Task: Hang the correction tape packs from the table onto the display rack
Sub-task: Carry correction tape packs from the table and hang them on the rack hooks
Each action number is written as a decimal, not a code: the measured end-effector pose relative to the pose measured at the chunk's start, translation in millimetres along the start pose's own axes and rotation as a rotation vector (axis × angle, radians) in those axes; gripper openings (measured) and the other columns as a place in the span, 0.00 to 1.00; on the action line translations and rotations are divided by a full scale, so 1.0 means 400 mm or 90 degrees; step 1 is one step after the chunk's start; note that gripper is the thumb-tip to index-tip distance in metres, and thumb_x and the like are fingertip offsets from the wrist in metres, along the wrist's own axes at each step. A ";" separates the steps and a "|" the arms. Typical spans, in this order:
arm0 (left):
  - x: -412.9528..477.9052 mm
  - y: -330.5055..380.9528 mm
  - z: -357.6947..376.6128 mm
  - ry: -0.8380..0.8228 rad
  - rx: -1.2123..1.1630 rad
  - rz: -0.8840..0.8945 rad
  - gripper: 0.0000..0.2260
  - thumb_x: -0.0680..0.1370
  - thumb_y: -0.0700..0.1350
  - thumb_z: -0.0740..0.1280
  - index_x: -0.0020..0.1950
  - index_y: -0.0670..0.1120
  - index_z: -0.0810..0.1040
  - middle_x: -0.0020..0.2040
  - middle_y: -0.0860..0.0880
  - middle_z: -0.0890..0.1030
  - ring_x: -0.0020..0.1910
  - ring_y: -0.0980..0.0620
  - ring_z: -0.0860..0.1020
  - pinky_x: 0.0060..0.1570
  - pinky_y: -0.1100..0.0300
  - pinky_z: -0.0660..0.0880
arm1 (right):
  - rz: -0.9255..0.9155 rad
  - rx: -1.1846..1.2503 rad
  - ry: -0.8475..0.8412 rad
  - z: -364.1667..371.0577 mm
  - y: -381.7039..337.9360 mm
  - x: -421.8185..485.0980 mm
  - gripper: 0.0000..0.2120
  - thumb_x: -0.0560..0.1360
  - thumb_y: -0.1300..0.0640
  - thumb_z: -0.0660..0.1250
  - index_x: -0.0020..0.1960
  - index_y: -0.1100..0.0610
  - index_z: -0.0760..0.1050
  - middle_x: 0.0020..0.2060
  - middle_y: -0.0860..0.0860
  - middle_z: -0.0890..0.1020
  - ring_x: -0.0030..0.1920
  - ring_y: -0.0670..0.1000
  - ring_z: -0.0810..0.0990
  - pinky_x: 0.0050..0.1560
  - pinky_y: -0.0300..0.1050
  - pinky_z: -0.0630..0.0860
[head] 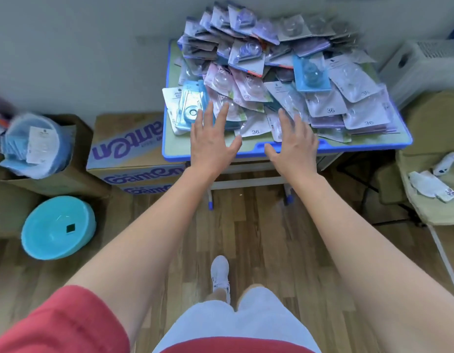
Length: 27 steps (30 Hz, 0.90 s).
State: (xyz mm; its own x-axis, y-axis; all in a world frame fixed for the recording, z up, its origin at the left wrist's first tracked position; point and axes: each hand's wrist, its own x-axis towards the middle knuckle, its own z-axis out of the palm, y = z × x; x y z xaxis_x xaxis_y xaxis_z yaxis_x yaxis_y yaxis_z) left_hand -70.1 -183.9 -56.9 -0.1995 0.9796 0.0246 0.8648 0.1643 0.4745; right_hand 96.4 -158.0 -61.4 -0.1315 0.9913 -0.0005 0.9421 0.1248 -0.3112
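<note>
A: Both arms are stretched out ahead, and there's the heap: correction tape packs (271, 72) piled all over the little blue-rimmed table (361, 146), which stands against the wall.

B: Heaped is the word. Blister cards in grey, lilac, pink and blue overlap every which way, and several near the front are marked "36".

A: Look at the left hand (210, 141). It's palm down, fingers (223, 115) straight and fanned apart, thumb out to the side. Nothing is pinched.

B: Those fingers lie over the near-left corner of the pile, just beside a blue pack (192, 108) with a dark reel showing through its blister.

A: Are they touching?

B: Can't tell from this height whether they rest on the cards or hover just above them.

A: The right hand (294, 146) is the same: flat, fingers (283, 121) spread, thumb pointing toward the other hand over the table's front rim.

B: Its fingers reach over the front edge of the heap, across pale cards. It grips nothing.

A: And the surroundings?

B: Stacked cardboard boxes (124, 149) sit left of the table. A turquoise basin (57, 228) is on the wooden floor (259, 225), and a blue tub (34, 143) holding more packs sits on another box.

A: On the right there's a beige folding chair (429, 200) with white items on its seat, and one white shoe (220, 273) down below.
</note>
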 end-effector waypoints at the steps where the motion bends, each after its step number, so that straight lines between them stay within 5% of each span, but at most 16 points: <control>1: 0.034 0.008 0.001 -0.002 0.001 0.005 0.31 0.79 0.54 0.61 0.78 0.53 0.51 0.79 0.47 0.48 0.77 0.45 0.46 0.75 0.50 0.45 | 0.005 -0.005 0.002 -0.005 0.005 0.033 0.34 0.78 0.47 0.61 0.78 0.50 0.47 0.76 0.58 0.53 0.75 0.60 0.52 0.72 0.60 0.50; 27: 0.876 0.179 0.081 0.014 0.125 -0.102 0.31 0.79 0.55 0.60 0.78 0.51 0.52 0.79 0.45 0.46 0.77 0.42 0.45 0.74 0.47 0.44 | -0.044 0.020 -0.027 -0.056 0.109 0.897 0.34 0.77 0.47 0.61 0.78 0.51 0.49 0.75 0.59 0.55 0.74 0.61 0.53 0.73 0.55 0.49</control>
State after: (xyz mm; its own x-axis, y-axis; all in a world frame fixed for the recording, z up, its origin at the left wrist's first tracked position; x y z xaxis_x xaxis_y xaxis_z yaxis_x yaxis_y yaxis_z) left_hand -63.0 174.7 -42.7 -0.3497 0.9367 -0.0167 0.8936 0.3388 0.2943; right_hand 97.0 203.9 -53.9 -0.2093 0.9777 -0.0188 0.9205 0.1904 -0.3412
